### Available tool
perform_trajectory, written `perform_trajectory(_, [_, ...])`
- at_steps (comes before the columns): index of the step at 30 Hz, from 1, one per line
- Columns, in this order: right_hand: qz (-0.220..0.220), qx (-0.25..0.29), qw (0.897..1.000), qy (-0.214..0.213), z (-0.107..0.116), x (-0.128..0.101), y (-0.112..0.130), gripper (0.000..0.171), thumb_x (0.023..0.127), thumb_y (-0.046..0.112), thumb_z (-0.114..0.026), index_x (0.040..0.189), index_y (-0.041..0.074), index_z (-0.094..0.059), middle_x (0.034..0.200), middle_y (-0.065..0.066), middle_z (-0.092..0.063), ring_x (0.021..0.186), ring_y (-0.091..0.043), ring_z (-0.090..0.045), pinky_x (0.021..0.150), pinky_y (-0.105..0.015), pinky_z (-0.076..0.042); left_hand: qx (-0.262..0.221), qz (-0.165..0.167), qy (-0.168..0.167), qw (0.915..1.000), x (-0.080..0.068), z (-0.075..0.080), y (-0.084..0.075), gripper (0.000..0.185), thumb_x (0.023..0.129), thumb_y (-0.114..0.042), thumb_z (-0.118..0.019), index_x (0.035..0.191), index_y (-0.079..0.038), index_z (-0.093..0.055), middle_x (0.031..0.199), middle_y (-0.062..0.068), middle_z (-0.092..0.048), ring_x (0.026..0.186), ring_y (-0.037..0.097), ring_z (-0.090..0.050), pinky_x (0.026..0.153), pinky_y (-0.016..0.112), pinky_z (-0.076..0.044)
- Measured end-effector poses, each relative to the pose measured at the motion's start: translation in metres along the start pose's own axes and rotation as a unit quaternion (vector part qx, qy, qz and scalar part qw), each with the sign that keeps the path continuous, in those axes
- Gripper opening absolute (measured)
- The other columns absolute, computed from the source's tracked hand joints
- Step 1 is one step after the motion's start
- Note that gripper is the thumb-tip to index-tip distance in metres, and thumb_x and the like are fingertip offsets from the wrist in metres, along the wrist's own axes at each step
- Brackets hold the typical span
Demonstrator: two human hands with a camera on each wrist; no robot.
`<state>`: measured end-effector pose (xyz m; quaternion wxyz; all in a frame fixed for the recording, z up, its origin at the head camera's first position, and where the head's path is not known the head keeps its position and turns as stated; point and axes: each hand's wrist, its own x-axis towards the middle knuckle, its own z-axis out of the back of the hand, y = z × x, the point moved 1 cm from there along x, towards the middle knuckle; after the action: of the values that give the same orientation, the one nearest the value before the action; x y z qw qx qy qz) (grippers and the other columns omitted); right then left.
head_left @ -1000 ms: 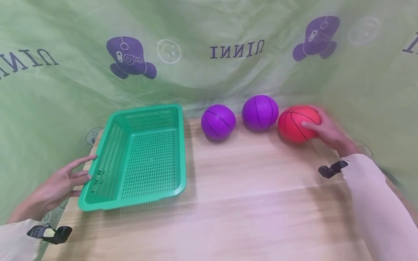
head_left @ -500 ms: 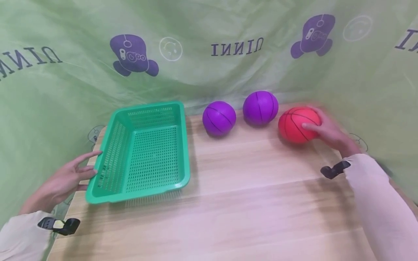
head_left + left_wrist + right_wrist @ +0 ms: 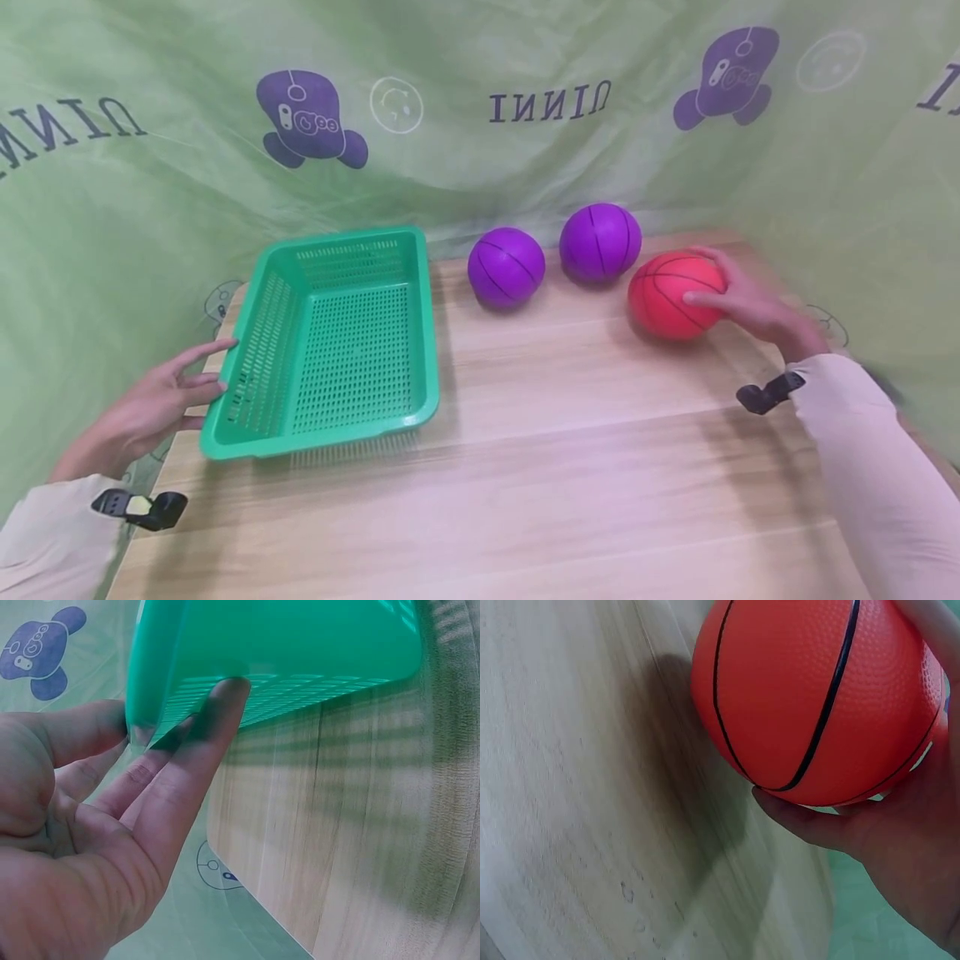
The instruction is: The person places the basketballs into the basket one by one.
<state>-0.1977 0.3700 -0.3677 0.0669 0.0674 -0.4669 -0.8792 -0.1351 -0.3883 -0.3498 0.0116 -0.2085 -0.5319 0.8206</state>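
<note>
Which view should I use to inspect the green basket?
The head view shows the green basket best, taking in its rim, perforated walls and floor. The left wrist view catches only part of its outside, next to the left hand; the right wrist view doesn't show it.

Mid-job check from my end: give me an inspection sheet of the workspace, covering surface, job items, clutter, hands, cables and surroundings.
Surface: pale wood-grain tabletop, with a few small dark marks in the right wrist view.
Job items: green perforated plastic basket, no ball in it; round red ball with black lines, contact with the tabletop unclear; nearer purple ball with dark lines and farther purple ball, between basket and red ball.
Clutter: nothing seen.
Hands: left hand holds the basket's rim, some fingers reaching under it; right hand grips the red ball.
Cables: nothing seen.
Surroundings: pale green sheet with purple print behind and at both sides.
</note>
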Motion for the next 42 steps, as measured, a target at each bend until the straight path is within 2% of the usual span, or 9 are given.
perform_trajectory(9, [0.012, -0.038, 0.999, 0.016, -0.006, 0.005, 0.005, 0.079, 0.096, 0.023, -0.067, 0.159, 0.022, -0.02, 0.139, -0.015, -0.044, 0.115, -0.029, -0.05, 0.09, -0.044, -0.047, -0.003, -0.002, 0.001, 1.0, -0.001, 0.0, -0.002, 0.07, 0.106, -0.007, -0.047, 0.163, -0.022, -0.01, 0.146, 0.037, -0.027, 0.103, 0.008, -0.065, 0.082, 0.042, -0.059])
perform_trajectory(13, [0.025, -0.033, 0.999, 0.024, -0.012, 0.005, 0.011, 0.077, 0.095, 0.024, -0.069, 0.158, 0.023, -0.024, 0.138, -0.011, -0.045, 0.117, -0.026, -0.048, 0.094, -0.049, -0.044, -0.011, -0.004, 0.005, 0.9999, -0.001, 0.001, -0.002, 0.071, 0.105, -0.005, -0.049, 0.163, -0.022, -0.011, 0.13, 0.016, -0.053, 0.102, 0.012, -0.066, 0.081, 0.042, -0.059])
perform_trajectory(16, [0.034, -0.028, 0.999, 0.03, -0.018, 0.005, 0.015, 0.077, 0.094, 0.026, -0.07, 0.157, 0.024, -0.027, 0.137, -0.009, -0.045, 0.12, -0.025, -0.044, 0.098, -0.054, -0.04, -0.016, -0.003, 0.006, 0.9999, -0.001, 0.003, -0.002, 0.071, 0.105, -0.004, -0.049, 0.163, -0.022, -0.012, 0.116, -0.005, -0.059, 0.101, 0.013, -0.067, 0.08, 0.042, -0.06])
perform_trajectory(17, [0.037, -0.027, 0.998, 0.032, -0.02, 0.005, 0.017, 0.077, 0.093, 0.026, -0.071, 0.157, 0.024, -0.028, 0.137, -0.008, -0.046, 0.122, -0.024, -0.043, 0.099, -0.055, -0.038, -0.017, -0.002, 0.006, 0.9998, -0.001, 0.003, -0.003, 0.071, 0.105, -0.004, -0.049, 0.163, -0.022, -0.012, 0.115, -0.006, -0.059, 0.1, 0.014, -0.067, 0.08, 0.042, -0.06])
perform_trajectory(22, [0.054, -0.016, 0.997, 0.043, -0.028, 0.007, 0.025, 0.078, 0.092, 0.023, -0.072, 0.157, 0.022, -0.028, 0.14, -0.005, -0.045, 0.126, -0.024, -0.042, 0.103, -0.058, -0.035, -0.017, 0.003, 0.003, 0.9999, -0.001, 0.002, -0.004, 0.071, 0.105, -0.004, -0.049, 0.163, -0.021, -0.012, 0.115, -0.006, -0.06, 0.1, 0.013, -0.067, 0.08, 0.042, -0.059])
perform_trajectory(33, [0.071, -0.012, 0.995, 0.073, -0.047, 0.015, 0.044, 0.082, 0.089, 0.02, -0.076, 0.156, 0.022, -0.03, 0.141, -0.009, -0.049, 0.124, -0.03, -0.05, 0.098, -0.058, -0.043, -0.018, 0.006, 0.0, 0.9998, -0.002, 0.001, -0.005, 0.07, 0.105, -0.005, -0.05, 0.163, -0.022, -0.013, 0.118, -0.003, -0.059, 0.102, 0.014, -0.066, 0.081, 0.042, -0.059])
perform_trajectory(36, [0.067, -0.014, 0.995, 0.069, -0.051, 0.018, 0.047, 0.081, 0.088, 0.021, -0.077, 0.155, 0.024, -0.031, 0.139, -0.011, -0.049, 0.123, -0.032, -0.049, 0.097, -0.059, -0.044, -0.013, 0.009, -0.003, 0.9999, -0.002, 0.0, -0.007, 0.07, 0.105, -0.005, -0.05, 0.162, -0.022, -0.013, 0.126, 0.008, -0.055, 0.102, 0.012, -0.066, 0.082, 0.042, -0.059])
perform_trajectory(40, [0.069, -0.011, 0.996, 0.064, -0.056, 0.022, 0.051, 0.081, 0.087, 0.02, -0.078, 0.154, 0.025, -0.032, 0.139, -0.012, -0.049, 0.122, -0.033, -0.05, 0.096, -0.058, -0.046, -0.001, 0.012, -0.006, 0.9999, -0.002, -0.002, -0.007, 0.07, 0.105, -0.006, -0.049, 0.163, -0.022, -0.012, 0.141, 0.028, -0.039, 0.103, 0.01, -0.065, 0.083, 0.042, -0.059])
perform_trajectory(42, [0.074, -0.009, 0.995, 0.064, -0.059, 0.023, 0.052, 0.081, 0.086, 0.019, -0.078, 0.153, 0.023, -0.032, 0.138, -0.012, -0.049, 0.122, -0.034, -0.05, 0.095, -0.057, -0.047, -0.003, 0.012, -0.004, 0.9999, -0.002, -0.002, -0.008, 0.071, 0.105, -0.005, -0.049, 0.163, -0.021, -0.011, 0.141, 0.029, -0.039, 0.102, 0.012, -0.065, 0.083, 0.043, -0.059])
